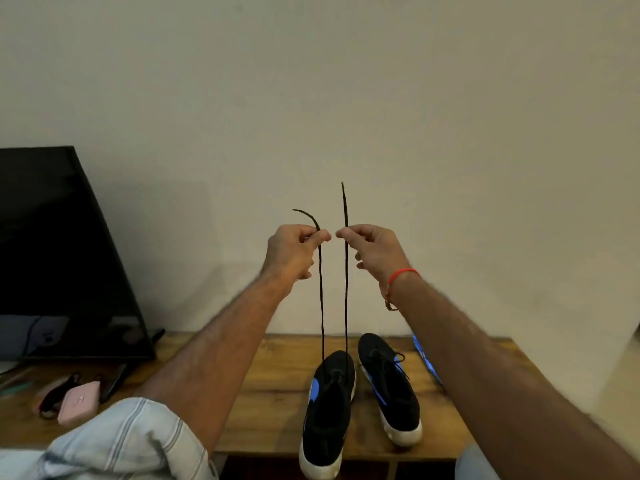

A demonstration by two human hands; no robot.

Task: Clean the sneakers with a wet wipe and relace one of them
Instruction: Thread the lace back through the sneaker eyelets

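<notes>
Far left: dark screen (pixel 52 254) leaning at the wall, pink case (pixel 79 402) and a black cable (pixel 52 400) on the wooden table (pixel 277 410); clear of the work, little risk there.

Left hand (pixel 294 252) raised, thumb and forefinger pinched on the left strand of the black lace (pixel 321 306), a short curved tail poking above the pinch. Right hand (pixel 372 249) just beside it, fingers closed on the right strand, a longer straight tail standing above. Tails unequal: probably uneven ends at the final knot unless levelled now.

Below, both strands taut down to the left sneaker (pixel 329 410), seemingly threaded only through the lowest eyelets, heel overhanging the table's near edge. Likely hazard: too hard an upward pull, lifting or tipping that shoe off the edge. A slipped pinch, and one end could run back through its eyelet.

Right sneaker (pixel 389 386) close alongside, laced, apart from the strands. Further right, a blue packet (pixel 427 362) half hidden behind the forearm, possibly the wipes; cannot tell.
</notes>
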